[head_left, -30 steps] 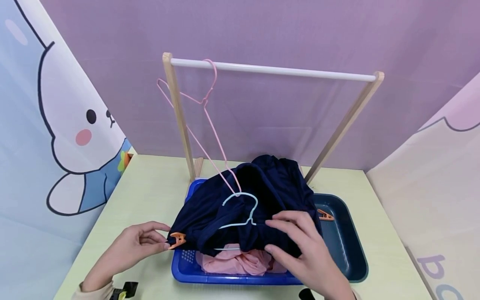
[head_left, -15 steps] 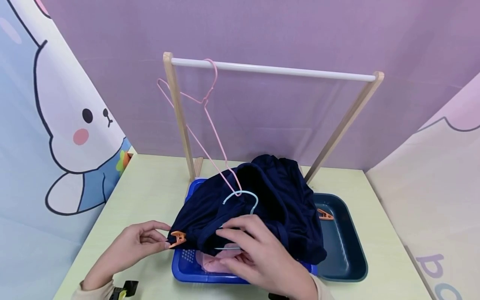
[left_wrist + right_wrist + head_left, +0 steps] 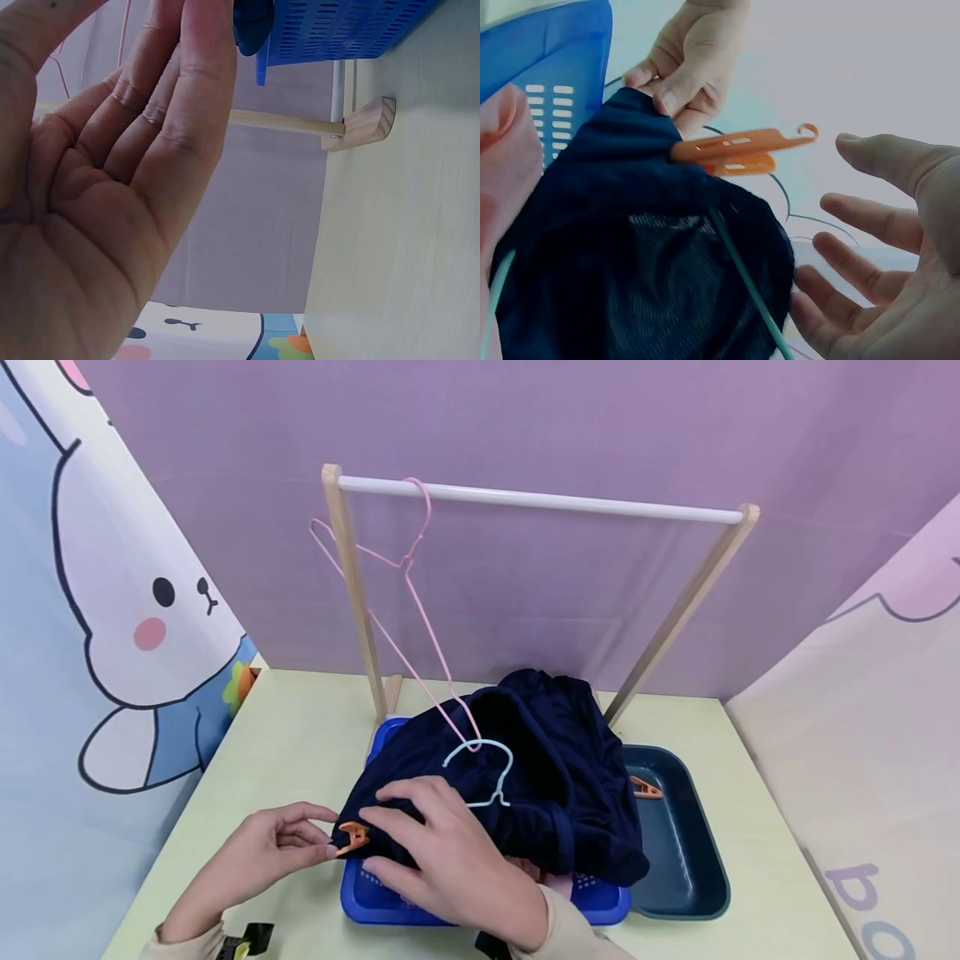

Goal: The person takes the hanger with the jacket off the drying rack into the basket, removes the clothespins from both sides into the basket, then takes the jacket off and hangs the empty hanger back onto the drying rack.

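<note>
A dark navy garment (image 3: 592, 760) lies bunched over a blue basket (image 3: 356, 910), with a light-blue hanger (image 3: 512, 760) inside it, hook upward. An orange clothespin (image 3: 354, 837) is clipped on the garment's left edge. My left hand (image 3: 266, 856) pinches that edge between thumb and fingertips, as the right wrist view also shows. My right hand (image 3: 450, 852) is over the garment near the clothespin, its fingers spread and apart from the clip in the right wrist view. Pink cloth (image 3: 510, 150) shows in the basket, mostly hidden.
Behind the basket stands a wooden rack with a white rod (image 3: 540, 502). A pink hanger (image 3: 431, 627) hangs from the rod, its lower end reaching the garment. On the right, a dark teal tray (image 3: 678, 877) holds another orange clothespin (image 3: 645, 788).
My right hand has moved left across the garment, from its right side to near the clipped edge. The garment's right part has dropped lower. My left hand keeps its pinch.
</note>
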### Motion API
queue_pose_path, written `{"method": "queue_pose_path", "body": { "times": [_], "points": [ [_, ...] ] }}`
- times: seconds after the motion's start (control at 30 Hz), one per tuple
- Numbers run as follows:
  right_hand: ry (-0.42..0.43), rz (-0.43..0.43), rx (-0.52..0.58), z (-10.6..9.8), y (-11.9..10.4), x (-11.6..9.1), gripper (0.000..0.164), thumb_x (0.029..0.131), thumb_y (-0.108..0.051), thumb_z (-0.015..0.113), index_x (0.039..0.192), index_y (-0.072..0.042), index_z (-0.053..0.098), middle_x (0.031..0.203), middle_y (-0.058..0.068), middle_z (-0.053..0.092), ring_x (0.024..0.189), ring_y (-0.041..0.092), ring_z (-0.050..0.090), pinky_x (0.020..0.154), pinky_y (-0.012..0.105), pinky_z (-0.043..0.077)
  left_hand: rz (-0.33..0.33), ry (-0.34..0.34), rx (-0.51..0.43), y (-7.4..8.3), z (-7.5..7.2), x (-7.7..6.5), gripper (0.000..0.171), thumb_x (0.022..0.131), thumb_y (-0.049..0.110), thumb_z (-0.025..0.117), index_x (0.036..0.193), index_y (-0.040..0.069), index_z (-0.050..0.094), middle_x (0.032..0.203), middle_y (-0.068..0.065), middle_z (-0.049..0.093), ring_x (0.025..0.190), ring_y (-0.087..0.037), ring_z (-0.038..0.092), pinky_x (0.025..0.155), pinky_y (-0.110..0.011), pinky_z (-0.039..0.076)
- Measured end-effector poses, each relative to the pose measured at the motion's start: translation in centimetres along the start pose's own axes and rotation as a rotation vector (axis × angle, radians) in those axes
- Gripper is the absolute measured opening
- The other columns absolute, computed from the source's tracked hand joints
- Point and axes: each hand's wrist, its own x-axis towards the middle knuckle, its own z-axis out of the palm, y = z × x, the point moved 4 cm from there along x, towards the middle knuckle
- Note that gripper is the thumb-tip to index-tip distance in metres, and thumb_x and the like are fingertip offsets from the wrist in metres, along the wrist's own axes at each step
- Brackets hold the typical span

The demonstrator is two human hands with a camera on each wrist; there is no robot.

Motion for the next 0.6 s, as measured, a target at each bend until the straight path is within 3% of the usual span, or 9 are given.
{"method": "queue_pose_path", "body": {
  "times": [0.2,0.4,0.6],
  "points": [
    [-0.029,0.006,-0.088,1.6,-0.2,0.8,0.04,0.092,-0.037,0.073,0.127,-0.017,0.069,0.141,0.006,0.049,0.124,0.023,0.048,0.108,0.034,0.039,0.009,-0.001,0.001,0.1,0.0,-0.1,0.044,0.09,0.021,0.077,0.126,0.0,0.063,0.092,-0.004,0.073,0.081,-0.02,0.072,0.068,-0.03,0.059],
    [-0.067,0.059,-0.057,2.4,0.0,0.9,0.032,0.091,-0.032,0.075,0.119,-0.018,0.072,0.141,0.006,0.049,0.124,0.023,0.046,0.103,0.037,0.042,0.02,-0.004,-0.006,0.2,0.0,-0.2,0.042,0.091,0.017,0.076,0.126,0.0,0.062,0.092,-0.005,0.073,0.081,-0.019,0.072,0.069,-0.03,0.059],
    [-0.071,0.058,-0.053,2.6,0.0,1.1,0.029,0.092,-0.031,0.075,0.117,-0.019,0.072,0.14,0.006,0.05,0.124,0.023,0.046,0.099,0.037,0.044,0.026,-0.006,-0.01,0.1,0.1,-0.1,0.042,0.091,0.017,0.075,0.127,0.0,0.062,0.092,-0.005,0.073,0.081,-0.019,0.071,0.069,-0.03,0.059]
  ]
}}
